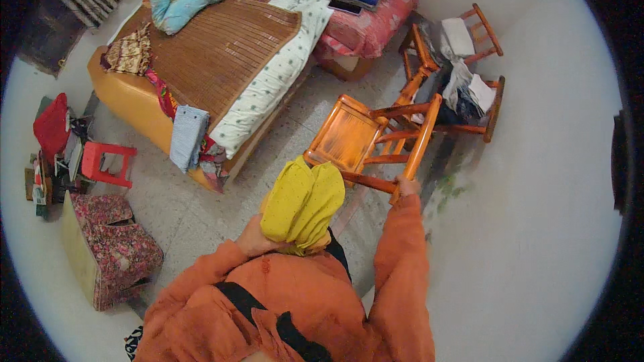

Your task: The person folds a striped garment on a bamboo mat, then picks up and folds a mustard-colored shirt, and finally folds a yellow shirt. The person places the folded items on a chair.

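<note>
My left hand [255, 238] is closed under a folded yellow cloth [302, 201] with small dark dots, held against my front; most of its fingers are hidden behind the cloth. The cloth has two long rounded lobes side by side. With my arm stretched out to the right, my right hand [404, 188] grips the back frame of an orange-brown wooden chair [342, 134]. The bare, glossy seat of this chair is turned toward the bed.
A bed with a brown slatted mat [228, 53] fills the far left, a folded striped cloth [189, 137] at its corner. Clothes lie on more wooden chairs [495, 110] along the right wall. At left stand a red plastic stool [107, 164] and a flower-patterned box-like piece [114, 248].
</note>
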`<action>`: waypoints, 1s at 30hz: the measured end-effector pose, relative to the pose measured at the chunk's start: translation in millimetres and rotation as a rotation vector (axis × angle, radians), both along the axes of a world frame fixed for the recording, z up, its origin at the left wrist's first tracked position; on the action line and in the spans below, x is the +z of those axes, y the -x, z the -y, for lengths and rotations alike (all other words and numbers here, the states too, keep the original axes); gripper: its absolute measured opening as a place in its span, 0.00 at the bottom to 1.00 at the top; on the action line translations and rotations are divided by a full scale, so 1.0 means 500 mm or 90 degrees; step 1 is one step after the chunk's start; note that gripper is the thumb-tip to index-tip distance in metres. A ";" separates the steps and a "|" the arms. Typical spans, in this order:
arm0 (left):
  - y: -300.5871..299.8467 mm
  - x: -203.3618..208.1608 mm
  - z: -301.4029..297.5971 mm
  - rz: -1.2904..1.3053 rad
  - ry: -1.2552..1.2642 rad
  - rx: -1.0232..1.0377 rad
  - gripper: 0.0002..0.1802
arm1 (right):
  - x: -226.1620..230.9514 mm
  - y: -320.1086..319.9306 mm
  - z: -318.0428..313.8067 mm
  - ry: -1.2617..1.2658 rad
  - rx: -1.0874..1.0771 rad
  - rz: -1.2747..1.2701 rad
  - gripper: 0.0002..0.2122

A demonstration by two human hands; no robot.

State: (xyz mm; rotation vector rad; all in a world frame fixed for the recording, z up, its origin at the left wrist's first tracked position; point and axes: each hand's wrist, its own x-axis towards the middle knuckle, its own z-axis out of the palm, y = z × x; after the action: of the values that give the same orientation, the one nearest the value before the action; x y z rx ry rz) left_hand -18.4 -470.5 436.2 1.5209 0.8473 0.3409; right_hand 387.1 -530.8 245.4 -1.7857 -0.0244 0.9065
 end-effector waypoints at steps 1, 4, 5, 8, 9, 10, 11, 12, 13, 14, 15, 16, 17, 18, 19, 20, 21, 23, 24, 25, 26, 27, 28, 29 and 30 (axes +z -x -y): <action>0.000 0.001 -0.002 -0.039 -0.003 -0.024 0.28 | -0.016 0.007 0.013 -0.009 -0.021 0.012 0.12; -0.013 -0.005 -0.003 -0.054 0.013 -0.046 0.28 | 0.022 0.053 0.077 0.026 -0.091 -0.028 0.13; -0.017 -0.006 -0.004 -0.043 0.022 -0.046 0.28 | 0.011 0.057 0.111 0.004 -0.111 -0.032 0.14; -0.029 -0.015 -0.010 -0.040 0.029 -0.080 0.28 | -0.007 0.051 0.235 -0.040 -0.169 -0.047 0.14; -0.038 -0.010 -0.013 -0.035 0.032 -0.076 0.28 | 0.011 0.048 0.266 -0.036 -0.181 -0.058 0.14; -0.044 -0.001 -0.012 -0.031 0.035 -0.072 0.28 | 0.020 0.047 0.303 -0.032 -0.194 -0.069 0.14; -0.049 0.003 -0.011 -0.027 0.039 -0.068 0.28 | 0.011 0.038 0.346 -0.050 -0.195 -0.058 0.14; -0.054 0.003 -0.012 -0.025 0.036 -0.080 0.28 | -0.005 0.022 0.397 -0.068 -0.199 -0.045 0.14; -0.055 0.001 -0.012 -0.025 0.031 -0.088 0.28 | -0.021 0.005 0.441 -0.088 -0.201 -0.034 0.14; -0.057 -0.001 -0.013 -0.026 0.026 -0.098 0.28 | -0.040 -0.015 0.487 -0.068 -0.194 -0.035 0.13; -0.061 0.001 -0.014 -0.027 0.031 -0.095 0.28 | -0.038 -0.029 0.516 -0.048 -0.185 -0.037 0.13; -0.066 0.005 -0.014 -0.028 0.037 -0.091 0.28 | -0.041 -0.036 0.539 -0.027 -0.174 -0.039 0.13; -0.068 0.008 -0.013 -0.029 0.043 -0.086 0.28 | -0.039 -0.034 0.573 0.021 -0.181 -0.040 0.12; -0.065 0.011 -0.008 -0.045 0.043 -0.096 0.28 | 0.038 -0.016 0.546 0.064 -0.170 -0.043 0.12; -0.068 0.015 -0.010 -0.054 0.041 -0.114 0.28 | 0.084 -0.012 0.529 0.105 -0.169 -0.039 0.12; -0.072 0.020 -0.018 -0.064 0.034 -0.137 0.28 | 0.052 -0.024 0.554 0.077 -0.167 -0.006 0.13; -0.075 0.020 -0.023 -0.059 0.033 -0.143 0.28 | -0.005 -0.035 0.604 0.049 -0.162 0.024 0.15; -0.062 0.014 -0.022 -0.052 0.036 -0.134 0.28 | -0.017 -0.038 0.580 0.139 -0.157 0.136 0.17; -0.050 0.014 -0.017 -0.048 0.041 -0.118 0.28 | 0.051 -0.020 0.514 0.252 -0.152 0.226 0.19; -0.040 0.015 -0.018 -0.039 0.047 -0.112 0.28 | 0.093 -0.001 0.463 0.364 -0.158 0.324 0.20; -0.032 0.020 -0.020 -0.031 0.052 -0.102 0.28 | 0.093 0.008 0.431 0.391 -0.106 0.497 0.21; -0.024 0.049 -0.025 -0.090 0.037 -0.115 0.29 | 0.088 0.020 0.410 0.408 -0.054 0.674 0.23; -0.005 0.040 -0.022 -0.041 0.017 -0.104 0.29 | 0.083 0.033 0.381 0.412 0.008 0.856 0.24; 0.016 0.017 -0.019 0.007 -0.007 -0.089 0.29 | 0.079 0.047 0.345 0.271 0.067 0.749 0.28; 0.043 0.000 -0.015 0.042 -0.039 -0.055 0.30 | 0.050 0.067 0.299 0.168 0.106 0.642 0.27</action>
State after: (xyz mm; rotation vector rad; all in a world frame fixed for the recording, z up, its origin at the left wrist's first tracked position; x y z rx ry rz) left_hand -39.6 -463.1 436.2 1.5896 0.7229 0.3540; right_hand 353.8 -680.5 270.4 -2.3456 -0.7307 0.0316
